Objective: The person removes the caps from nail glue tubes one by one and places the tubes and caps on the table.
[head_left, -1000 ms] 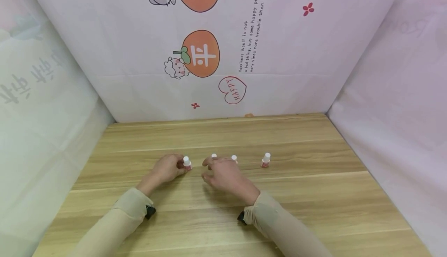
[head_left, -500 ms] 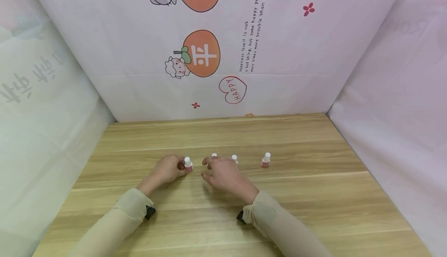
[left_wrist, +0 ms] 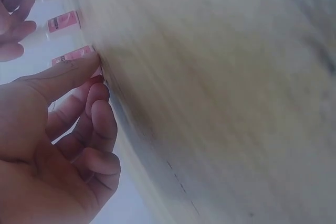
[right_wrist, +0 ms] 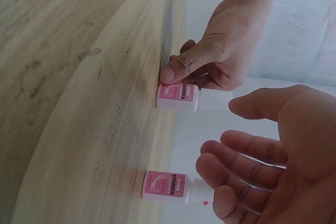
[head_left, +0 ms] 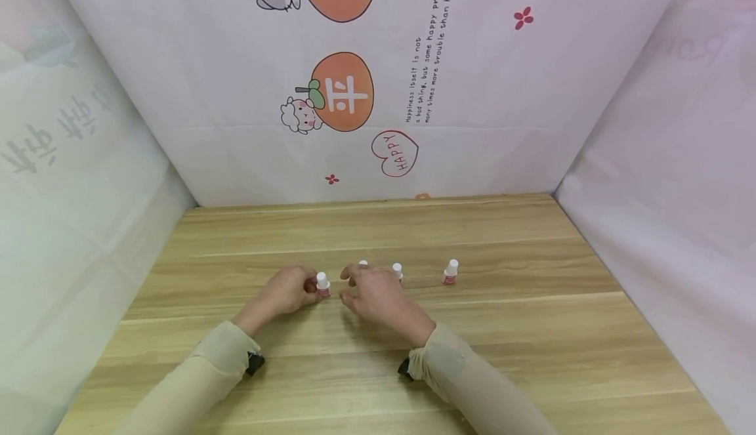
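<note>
My left hand pinches the leftmost small white-capped bottle low on its body. That bottle stands upright on the table, and its pink label shows in the right wrist view, with the left thumb at its base. To its right, my right hand hovers with loosely bent fingers and holds nothing. Just beyond those fingers stands a second bottle, mostly hidden in the head view; its label is plain in the right wrist view. A third bottle is partly covered by the right hand.
Farther right stands a fourth matching bottle, roughly in line with the others. The wood-grain table ends at a printed white cloth wall behind. White cloth also hangs along the left side and right side.
The left hand has slid the leftmost bottle slightly to the right and toward the person. The right hand has stayed almost still, and the other bottles have not moved.
</note>
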Action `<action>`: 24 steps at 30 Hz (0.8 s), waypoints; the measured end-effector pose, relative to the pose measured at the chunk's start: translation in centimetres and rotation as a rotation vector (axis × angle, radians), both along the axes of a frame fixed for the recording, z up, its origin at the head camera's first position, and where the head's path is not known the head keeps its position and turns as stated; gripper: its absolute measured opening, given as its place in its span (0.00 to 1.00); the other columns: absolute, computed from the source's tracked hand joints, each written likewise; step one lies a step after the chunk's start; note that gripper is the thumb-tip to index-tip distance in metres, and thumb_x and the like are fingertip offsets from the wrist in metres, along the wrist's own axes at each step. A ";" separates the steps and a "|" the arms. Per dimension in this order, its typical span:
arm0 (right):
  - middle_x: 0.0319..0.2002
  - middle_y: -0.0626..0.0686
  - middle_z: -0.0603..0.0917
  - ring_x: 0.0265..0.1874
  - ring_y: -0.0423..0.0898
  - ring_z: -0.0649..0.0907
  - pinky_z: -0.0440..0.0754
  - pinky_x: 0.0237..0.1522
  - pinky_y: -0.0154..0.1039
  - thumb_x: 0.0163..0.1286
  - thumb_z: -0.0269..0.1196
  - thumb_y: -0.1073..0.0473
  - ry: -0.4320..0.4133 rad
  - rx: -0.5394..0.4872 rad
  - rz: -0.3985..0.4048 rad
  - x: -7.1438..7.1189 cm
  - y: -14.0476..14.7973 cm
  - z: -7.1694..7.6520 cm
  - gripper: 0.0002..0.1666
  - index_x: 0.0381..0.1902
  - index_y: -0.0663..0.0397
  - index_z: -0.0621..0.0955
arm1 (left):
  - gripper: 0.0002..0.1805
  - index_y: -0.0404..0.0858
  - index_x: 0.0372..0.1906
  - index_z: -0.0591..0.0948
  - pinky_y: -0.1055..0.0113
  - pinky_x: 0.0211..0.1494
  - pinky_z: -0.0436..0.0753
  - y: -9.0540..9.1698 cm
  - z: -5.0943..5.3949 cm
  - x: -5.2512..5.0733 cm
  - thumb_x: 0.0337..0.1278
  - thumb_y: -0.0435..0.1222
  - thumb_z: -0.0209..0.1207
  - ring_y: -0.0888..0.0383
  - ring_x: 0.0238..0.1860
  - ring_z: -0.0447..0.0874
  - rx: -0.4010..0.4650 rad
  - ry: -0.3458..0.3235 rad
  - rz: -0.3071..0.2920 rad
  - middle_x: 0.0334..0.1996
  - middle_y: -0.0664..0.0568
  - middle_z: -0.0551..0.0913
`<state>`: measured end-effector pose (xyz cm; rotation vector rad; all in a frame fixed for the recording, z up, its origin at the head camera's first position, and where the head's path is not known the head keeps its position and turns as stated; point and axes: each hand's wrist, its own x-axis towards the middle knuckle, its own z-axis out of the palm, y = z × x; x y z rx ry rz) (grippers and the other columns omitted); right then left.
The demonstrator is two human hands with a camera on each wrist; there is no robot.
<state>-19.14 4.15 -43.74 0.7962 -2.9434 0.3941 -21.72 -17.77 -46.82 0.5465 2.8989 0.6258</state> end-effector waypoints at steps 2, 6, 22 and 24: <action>0.44 0.43 0.89 0.37 0.43 0.86 0.76 0.27 0.35 0.68 0.63 0.42 -0.008 0.000 -0.005 0.0 -0.1 0.0 0.20 0.54 0.40 0.80 | 0.08 0.45 0.33 0.84 0.64 0.39 0.79 0.1 -0.1 0.0 0.52 0.41 0.72 0.65 0.29 0.77 -0.002 0.013 -0.009 0.27 0.60 0.83; 0.44 0.44 0.89 0.38 0.44 0.86 0.75 0.27 0.32 0.69 0.63 0.41 -0.030 -0.004 -0.003 -0.1 -0.3 0.1 0.21 0.55 0.41 0.80 | 0.08 0.45 0.33 0.84 0.64 0.38 0.79 0.2 -0.3 0.1 0.52 0.41 0.73 0.66 0.28 0.77 -0.002 0.027 -0.020 0.27 0.60 0.84; 0.46 0.46 0.88 0.41 0.45 0.86 0.81 0.34 0.37 0.69 0.64 0.41 -0.100 -0.049 -0.017 -0.3 -1.7 0.6 0.21 0.55 0.42 0.80 | 0.10 0.47 0.26 0.80 0.68 0.34 0.74 0.6 -0.1 0.4 0.53 0.39 0.72 0.64 0.27 0.73 0.013 0.018 -0.063 0.25 0.60 0.80; 0.45 0.46 0.88 0.41 0.46 0.86 0.80 0.33 0.37 0.68 0.64 0.40 -0.100 -0.053 -0.023 -0.3 -1.9 0.6 0.21 0.54 0.41 0.80 | 0.10 0.47 0.26 0.80 0.68 0.34 0.74 0.6 -0.1 0.4 0.53 0.39 0.72 0.64 0.27 0.73 0.016 0.016 -0.065 0.24 0.60 0.79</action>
